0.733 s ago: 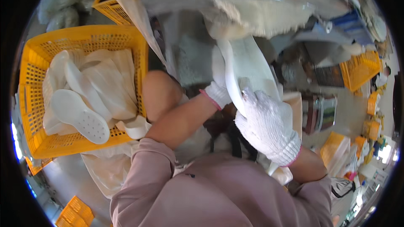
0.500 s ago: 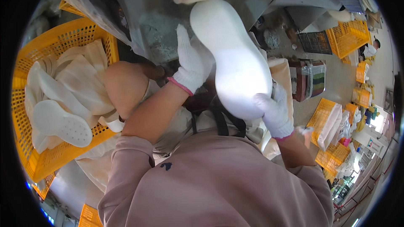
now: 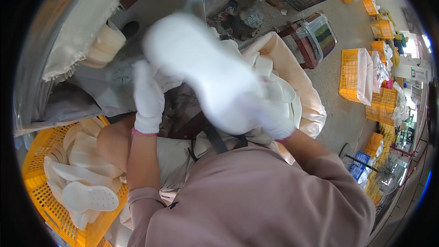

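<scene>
A white shoe sole [image 3: 208,75], smeared by motion, hangs slantwise in front of my torso. My right hand [image 3: 270,114], in a white knit glove with a pink cuff, is closed on its lower right end. The glove is blurred too. My left hand [image 3: 148,93], gloved the same way, is beside the sole's upper left part. Its thumb points up, apart from the other fingers, which partly pass behind the sole; whether they touch it I cannot tell.
A yellow crate [image 3: 43,201] with several white soles [image 3: 89,196] stands at the lower left. At right, a cream cloth sack [image 3: 311,110] holds more white pieces. Frayed white cloth [image 3: 98,23] hangs upper left over a grey surface. A dark stool [image 3: 311,41] and yellow crates [image 3: 350,75] stand beyond.
My view has turned to the right. The sole has tilted further left at its upper end. My right hand keeps its hold, and my left hand stays near the sole's left side.
</scene>
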`<state>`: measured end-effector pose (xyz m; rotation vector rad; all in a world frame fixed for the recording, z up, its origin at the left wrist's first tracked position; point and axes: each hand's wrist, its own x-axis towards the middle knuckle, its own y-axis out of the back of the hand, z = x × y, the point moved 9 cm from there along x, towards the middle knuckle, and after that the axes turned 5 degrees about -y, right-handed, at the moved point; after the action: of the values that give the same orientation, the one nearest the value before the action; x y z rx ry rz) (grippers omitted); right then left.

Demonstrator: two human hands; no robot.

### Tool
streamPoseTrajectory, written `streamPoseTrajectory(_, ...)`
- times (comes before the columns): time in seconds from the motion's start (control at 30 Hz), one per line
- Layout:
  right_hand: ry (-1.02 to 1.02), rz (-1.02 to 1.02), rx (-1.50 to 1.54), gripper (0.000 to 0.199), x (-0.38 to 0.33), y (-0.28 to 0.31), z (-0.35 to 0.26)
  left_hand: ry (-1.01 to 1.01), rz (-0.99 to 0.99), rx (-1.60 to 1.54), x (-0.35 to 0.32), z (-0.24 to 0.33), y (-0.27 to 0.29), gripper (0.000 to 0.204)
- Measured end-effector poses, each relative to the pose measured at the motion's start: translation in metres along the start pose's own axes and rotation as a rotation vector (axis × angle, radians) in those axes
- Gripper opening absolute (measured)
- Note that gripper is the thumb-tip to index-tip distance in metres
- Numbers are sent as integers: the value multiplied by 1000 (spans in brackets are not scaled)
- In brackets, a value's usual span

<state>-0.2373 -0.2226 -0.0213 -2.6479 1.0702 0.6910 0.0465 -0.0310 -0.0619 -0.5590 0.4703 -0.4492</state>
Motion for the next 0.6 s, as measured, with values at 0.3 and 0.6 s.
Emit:
streamPoseTrajectory(0.3,-191,73,-523,59,144,168,155,-508,-207,1217,-76,51,-67,34)
streamPoseTrajectory(0.6,-480,-164,-1094,47,241,189,114,1,1631,1552,-368,281,293,52)
